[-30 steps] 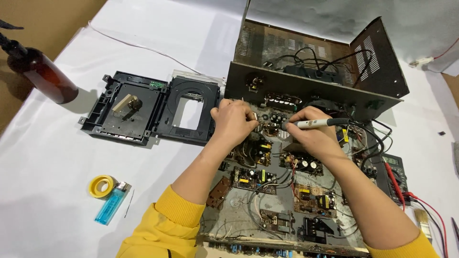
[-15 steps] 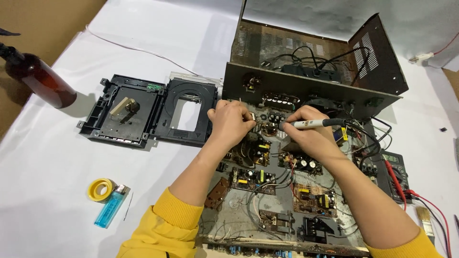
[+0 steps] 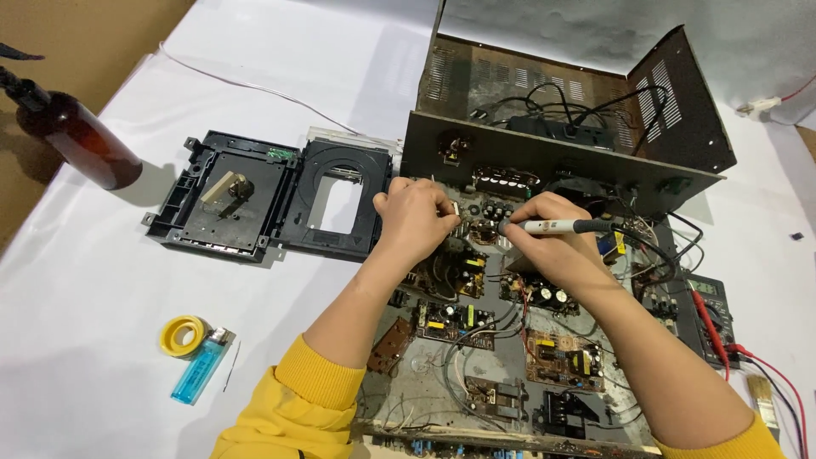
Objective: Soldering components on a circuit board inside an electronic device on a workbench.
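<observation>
White cloth covers the table (image 3: 102,340). Head view, the only one.

Open metal chassis (image 3: 561,161), dark and rust-marked, sits right of centre with its lid tilted up at the back. Several small circuit boards (image 3: 450,323) lie on its floor among loose wires.

Right hand (image 3: 557,246) grips a pen-shaped soldering iron (image 3: 552,226), white body with a dark rear section. It lies nearly level, tip pointing left, down at a round component near the chassis front wall. Fingers wrapped around the white part; cord trails off to the right.

Left hand (image 3: 416,217) is curled, thumb and fingertips pinched on something small and pale just left of the iron's tip. What it is cannot be made out. The two hands are close together, not touching. Both sleeves are yellow.

Left of the chassis: a black plastic disc-drive frame (image 3: 263,200), opened flat in two halves, touching the chassis corner.

Far left: a brown bottle (image 3: 72,136) with a dark pump top, at the table edge.

Lower left: a yellow roll of tape (image 3: 183,334) and a blue lighter (image 3: 202,365), just beside each other.

Far right: a multimeter (image 3: 710,310) with red probe leads, and a brush (image 3: 762,399) near the lower corner.
</observation>
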